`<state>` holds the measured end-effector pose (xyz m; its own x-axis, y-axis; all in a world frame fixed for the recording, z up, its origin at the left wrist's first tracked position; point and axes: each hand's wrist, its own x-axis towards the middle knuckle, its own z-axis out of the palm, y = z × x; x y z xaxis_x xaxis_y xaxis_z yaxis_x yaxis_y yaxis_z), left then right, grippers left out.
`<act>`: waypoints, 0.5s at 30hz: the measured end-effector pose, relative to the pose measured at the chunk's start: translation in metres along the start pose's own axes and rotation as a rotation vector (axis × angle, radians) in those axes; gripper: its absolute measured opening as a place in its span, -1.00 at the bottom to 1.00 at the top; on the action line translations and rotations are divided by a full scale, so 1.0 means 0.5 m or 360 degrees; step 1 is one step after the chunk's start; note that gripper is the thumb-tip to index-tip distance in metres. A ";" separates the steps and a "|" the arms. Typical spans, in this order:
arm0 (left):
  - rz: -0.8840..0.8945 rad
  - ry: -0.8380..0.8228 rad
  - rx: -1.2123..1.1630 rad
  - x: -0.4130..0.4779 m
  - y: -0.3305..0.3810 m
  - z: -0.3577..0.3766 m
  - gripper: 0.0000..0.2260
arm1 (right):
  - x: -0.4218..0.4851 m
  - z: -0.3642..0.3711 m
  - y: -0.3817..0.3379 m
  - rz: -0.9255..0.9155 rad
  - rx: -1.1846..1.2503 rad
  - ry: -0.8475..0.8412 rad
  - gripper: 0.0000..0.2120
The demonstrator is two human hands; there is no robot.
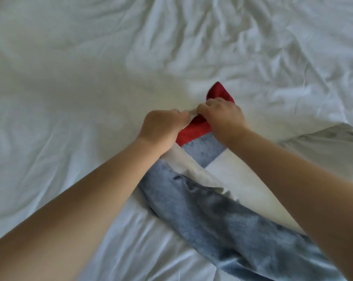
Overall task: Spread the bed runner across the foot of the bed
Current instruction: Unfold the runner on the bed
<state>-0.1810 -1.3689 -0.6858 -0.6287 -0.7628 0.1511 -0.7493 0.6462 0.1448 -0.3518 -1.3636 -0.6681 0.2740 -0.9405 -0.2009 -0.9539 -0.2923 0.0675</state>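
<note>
The bed (74, 94) was covered in white woven cloth, matt, with a faint sheen along its creases; the surface was crumpled, most heavily toward the far right. The bed runner (216, 216) was cloth throughout, made up of colour panels. The blue panel (202, 151) showed a short plush nap, velvety and mottled where the pile lay in different directions. The red panel (191, 132) had the same soft pile, matt. The white panel (246, 185) looked flatter and smoother. The turned-back fold (183, 161) was plain pale cloth, matt
</note>
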 end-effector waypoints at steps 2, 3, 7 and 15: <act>-0.0134 0.0014 0.0030 -0.024 -0.061 -0.027 -0.93 | 0.070 -0.023 -0.045 -0.0166 -0.0116 0.0226 -0.80; -0.0203 0.0038 0.0023 -0.039 -0.091 -0.037 -0.90 | 0.100 -0.042 -0.073 -0.0229 -0.0162 0.0315 -0.81; -0.0499 0.0027 -0.0005 -0.100 -0.180 -0.081 -0.63 | 0.210 -0.078 -0.183 -0.0453 -0.0228 0.0676 -0.70; -0.1093 -0.0012 -0.0001 -0.183 -0.298 -0.108 -0.77 | 0.300 -0.117 -0.360 -0.0722 0.0101 0.1001 -0.65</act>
<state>-0.0003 -1.3941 -0.6684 -0.0126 -0.9998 0.0177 -0.9784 0.0160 0.2059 -0.1321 -1.4621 -0.6531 0.6389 -0.6581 0.3983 -0.7319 -0.6795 0.0513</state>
